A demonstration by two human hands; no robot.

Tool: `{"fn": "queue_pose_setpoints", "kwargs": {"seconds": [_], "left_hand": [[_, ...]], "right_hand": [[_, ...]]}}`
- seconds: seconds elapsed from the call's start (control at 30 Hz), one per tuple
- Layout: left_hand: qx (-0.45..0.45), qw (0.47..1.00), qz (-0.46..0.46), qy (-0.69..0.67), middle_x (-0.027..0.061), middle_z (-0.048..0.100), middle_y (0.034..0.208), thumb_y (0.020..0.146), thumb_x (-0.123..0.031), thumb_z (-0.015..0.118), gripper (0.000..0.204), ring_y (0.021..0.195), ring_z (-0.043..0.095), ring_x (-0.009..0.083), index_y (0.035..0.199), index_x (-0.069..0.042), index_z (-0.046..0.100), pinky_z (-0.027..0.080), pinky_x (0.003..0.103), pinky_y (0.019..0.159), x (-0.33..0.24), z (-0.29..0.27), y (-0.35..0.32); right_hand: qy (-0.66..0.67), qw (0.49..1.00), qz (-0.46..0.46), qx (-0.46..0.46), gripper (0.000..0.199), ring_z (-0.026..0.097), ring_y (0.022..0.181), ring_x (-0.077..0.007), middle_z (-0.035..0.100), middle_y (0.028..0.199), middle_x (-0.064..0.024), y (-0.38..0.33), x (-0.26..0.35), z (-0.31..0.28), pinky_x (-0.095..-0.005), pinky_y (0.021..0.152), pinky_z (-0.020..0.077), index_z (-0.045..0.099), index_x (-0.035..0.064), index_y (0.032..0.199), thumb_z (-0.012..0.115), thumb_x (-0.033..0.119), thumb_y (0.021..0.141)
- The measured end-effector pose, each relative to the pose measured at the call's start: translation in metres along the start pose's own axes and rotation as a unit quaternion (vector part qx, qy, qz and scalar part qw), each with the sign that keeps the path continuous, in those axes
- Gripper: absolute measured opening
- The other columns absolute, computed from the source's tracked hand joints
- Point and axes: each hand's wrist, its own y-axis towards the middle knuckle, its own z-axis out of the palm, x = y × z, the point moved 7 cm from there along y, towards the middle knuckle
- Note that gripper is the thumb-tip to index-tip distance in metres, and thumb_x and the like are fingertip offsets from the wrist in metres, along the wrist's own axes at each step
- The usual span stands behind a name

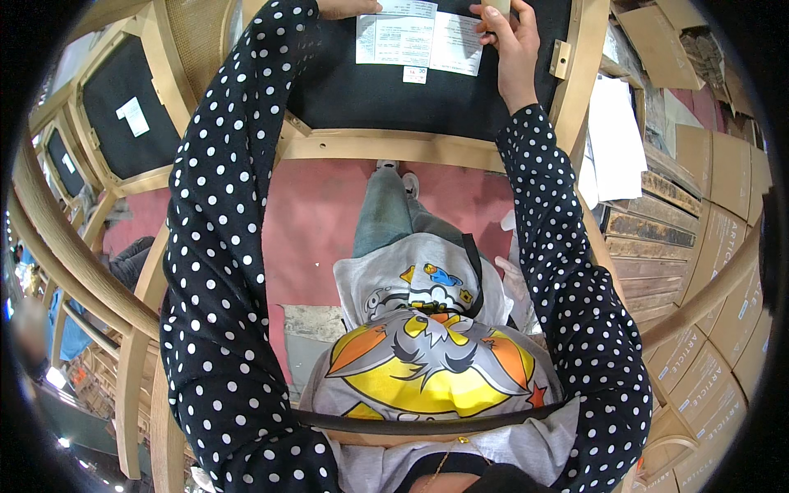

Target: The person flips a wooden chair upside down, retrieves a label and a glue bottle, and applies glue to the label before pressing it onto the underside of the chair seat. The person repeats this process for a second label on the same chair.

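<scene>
In front of me is the underside of a wooden chair seat, with black fabric [362, 107] inside a light wood frame [386, 146]. White printed labels [403, 37] lie on the fabric, overlapping side by side, with a smaller white tag [415, 75] below. My left hand [349, 7] is at the labels' upper left corner, partly cut off by the picture's top, its visible fingers stretched out. At their right edge, my right hand [515, 45] has its thumb and fingers closed on a small tan piece [498, 6], whose upper end is out of view.
More chairs with black undersides [131, 99] and white labels stand at the left. White paper sheets [615, 135] lie on wooden slats [649, 226] at the right. Cardboard boxes [711, 320] are stacked beyond. Curved wooden chair parts [74, 255] frame both sides; the floor covering [308, 214] is red.
</scene>
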Motion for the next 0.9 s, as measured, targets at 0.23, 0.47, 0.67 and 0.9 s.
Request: {"fn": "queue_pose_setpoints", "kwargs": {"seconds": [0.23, 0.47, 0.67, 0.9], "left_hand": [[-0.005, 1.000, -0.024, 0.002, 0.0171, 0.076, 0.099, 0.092, -0.032, 0.068, 0.032, 0.096, 0.072, 0.0291, 0.109, -0.006, 0.076, 0.055, 0.040, 0.088, -0.005, -0.004, -0.005], [0.011, 0.999, -0.045, 0.002, 0.0173, 0.076, 0.100, 0.092, -0.032, 0.067, 0.032, 0.097, 0.072, 0.0289, 0.109, -0.007, 0.076, 0.055, 0.040, 0.088, -0.008, -0.004, -0.008], [0.000, 0.999, -0.034, 0.015, 0.0171, 0.076, 0.100, 0.092, -0.031, 0.067, 0.031, 0.098, 0.072, 0.0288, 0.109, -0.007, 0.077, 0.054, 0.039, 0.089, -0.008, -0.004, -0.005], [-0.005, 0.999, -0.035, 0.026, 0.0177, 0.076, 0.102, 0.091, -0.033, 0.067, 0.033, 0.100, 0.072, 0.0301, 0.111, -0.007, 0.077, 0.054, 0.040, 0.091, -0.011, -0.007, -0.009]], "right_hand": [[0.013, 0.998, -0.016, 0.066, 0.028, 0.055, 0.071, -0.0040, 0.070, 0.099, -0.0047, -0.009, 0.007, 0.025, -0.0186, 0.062, 0.0447, 0.050, 0.0063, 0.129, 0.057, 0.017, 0.104], [-0.047, 0.994, -0.036, 0.092, 0.029, 0.054, 0.070, -0.0031, 0.070, 0.099, -0.0038, -0.012, 0.013, 0.034, -0.0190, 0.062, 0.0444, 0.050, 0.0047, 0.130, 0.057, 0.018, 0.105], [-0.069, 0.992, -0.050, 0.097, 0.028, 0.059, 0.079, -0.0044, 0.069, 0.097, -0.0028, -0.011, 0.013, 0.040, -0.0213, 0.068, 0.0485, 0.052, 0.0028, 0.128, 0.059, 0.015, 0.104], [-0.083, 0.991, -0.036, 0.100, 0.028, 0.061, 0.082, -0.0060, 0.069, 0.096, -0.0030, -0.011, 0.011, 0.039, -0.0229, 0.071, 0.0501, 0.053, 0.0022, 0.127, 0.060, 0.016, 0.104]]}}
